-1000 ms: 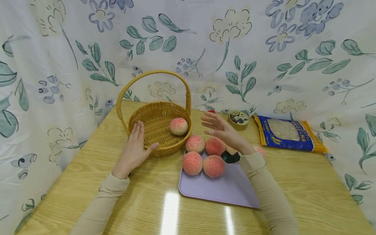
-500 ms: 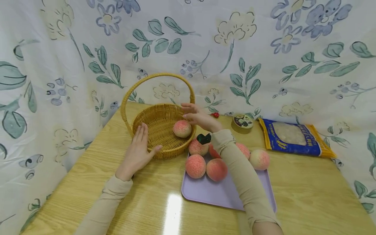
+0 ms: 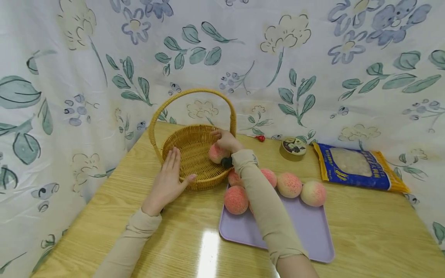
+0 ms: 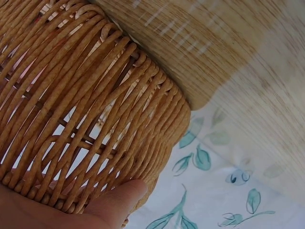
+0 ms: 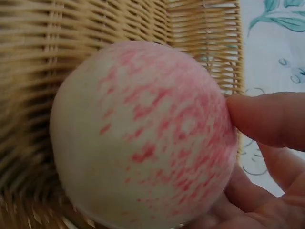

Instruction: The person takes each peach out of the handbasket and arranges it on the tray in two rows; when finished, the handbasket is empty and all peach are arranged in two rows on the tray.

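A wicker basket with a tall arched handle stands on the wooden table. My right hand reaches in at its right side and holds a pink-and-cream peach. In the right wrist view, the thumb presses the side of that peach, with fingers curled beneath and the woven wall behind. My left hand rests on the basket's near-left rim, fingers straight and thumb spread along the front. The left wrist view has that thumb lying against the basket weave; the other fingers are mostly hidden there.
Right of the basket lies a lilac tray bearing several peaches, partly hidden by the right sleeve. Behind it are a round tin, a small red item and a blue-and-yellow bag. A floral curtain hangs behind.
My right hand has moved left from above the tray into the basket and taken hold of the peach there. The left hand stays at the rim. The head view has shifted slightly.
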`<action>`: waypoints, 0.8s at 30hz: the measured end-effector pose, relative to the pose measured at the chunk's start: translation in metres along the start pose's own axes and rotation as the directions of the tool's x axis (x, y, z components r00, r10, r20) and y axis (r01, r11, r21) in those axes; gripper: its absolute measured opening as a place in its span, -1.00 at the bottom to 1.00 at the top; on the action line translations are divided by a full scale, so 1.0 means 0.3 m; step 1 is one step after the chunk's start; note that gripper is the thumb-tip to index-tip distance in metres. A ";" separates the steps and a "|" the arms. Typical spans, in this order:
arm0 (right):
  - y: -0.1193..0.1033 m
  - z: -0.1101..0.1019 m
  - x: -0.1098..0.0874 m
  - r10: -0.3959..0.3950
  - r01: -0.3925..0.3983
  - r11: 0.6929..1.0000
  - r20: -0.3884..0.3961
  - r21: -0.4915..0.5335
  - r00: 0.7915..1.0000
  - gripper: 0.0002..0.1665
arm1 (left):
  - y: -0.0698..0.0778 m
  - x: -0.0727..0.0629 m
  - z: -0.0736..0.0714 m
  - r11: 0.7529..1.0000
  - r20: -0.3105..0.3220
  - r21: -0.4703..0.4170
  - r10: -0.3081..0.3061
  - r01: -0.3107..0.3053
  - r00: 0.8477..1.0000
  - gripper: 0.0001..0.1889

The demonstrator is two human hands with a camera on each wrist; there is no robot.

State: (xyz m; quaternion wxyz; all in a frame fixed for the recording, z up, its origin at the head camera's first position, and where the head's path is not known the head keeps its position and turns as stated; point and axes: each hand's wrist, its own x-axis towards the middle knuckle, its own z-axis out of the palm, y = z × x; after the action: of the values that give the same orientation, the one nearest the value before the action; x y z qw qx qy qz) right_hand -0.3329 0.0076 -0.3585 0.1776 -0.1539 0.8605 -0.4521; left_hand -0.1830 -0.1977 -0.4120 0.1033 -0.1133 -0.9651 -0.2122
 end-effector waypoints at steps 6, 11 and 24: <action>0.036 0.004 0.015 0.074 -0.066 0.995 0.111 -0.078 0.991 -0.34 | 0.009 0.003 0.006 1.000 0.002 -0.009 -0.002 0.002 1.000 0.08; 0.040 0.012 0.024 0.078 -0.055 0.989 0.169 -0.137 0.983 -0.24 | 0.007 0.004 0.000 1.000 0.001 -0.010 -0.003 0.003 1.000 0.09; 0.036 0.023 0.017 0.034 -0.033 0.995 -0.012 0.097 0.999 -0.20 | -0.007 0.001 -0.002 1.000 0.009 -0.006 -0.001 0.001 1.000 0.08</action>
State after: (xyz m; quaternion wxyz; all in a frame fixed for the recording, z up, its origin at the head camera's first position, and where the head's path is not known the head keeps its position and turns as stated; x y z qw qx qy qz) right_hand -0.3357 0.0062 -0.3719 0.1866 -0.1276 0.8411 -0.4914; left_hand -0.1836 -0.1998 -0.4121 0.0985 -0.1143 -0.9649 -0.2148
